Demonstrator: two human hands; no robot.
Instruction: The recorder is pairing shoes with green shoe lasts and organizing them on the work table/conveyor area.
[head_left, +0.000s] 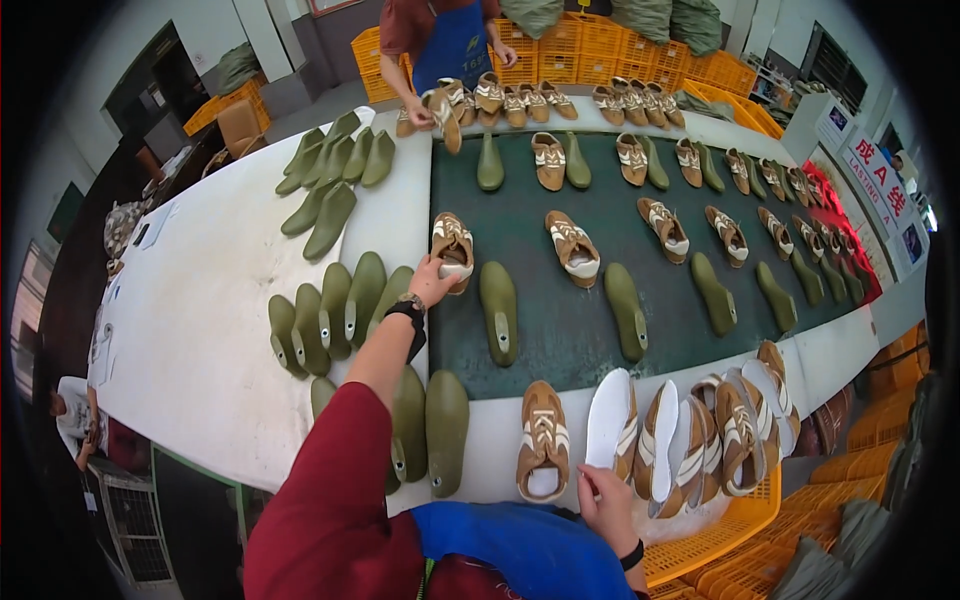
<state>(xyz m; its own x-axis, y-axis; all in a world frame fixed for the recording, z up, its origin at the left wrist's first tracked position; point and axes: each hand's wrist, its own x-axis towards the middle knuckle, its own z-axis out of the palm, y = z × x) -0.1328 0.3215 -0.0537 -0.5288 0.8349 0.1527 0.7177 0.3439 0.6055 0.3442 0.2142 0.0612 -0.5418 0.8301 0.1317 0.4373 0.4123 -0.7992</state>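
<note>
My left hand (432, 283) reaches across to the near left corner of the green belt, its fingers closed around the heel of a brown sneaker (452, 240) with white stripes. My right hand (610, 508) is low at the near edge, fingertips pinched at the lower end of a white insole (608, 415). That insole leans against a row of brown sneakers (742, 430). A single brown sneaker (544, 440) stands between my hands, toe pointing away. Right of my left hand, a green shoe last (498, 312) lies on the belt.
Green lasts (368, 290) cluster on the white table (200, 330) at left. More sneakers and lasts line the belt (560, 345) toward the right. Across the table a person in a blue apron (450, 45) holds a sneaker (442, 118). A yellow crate (720, 540) sits at my right.
</note>
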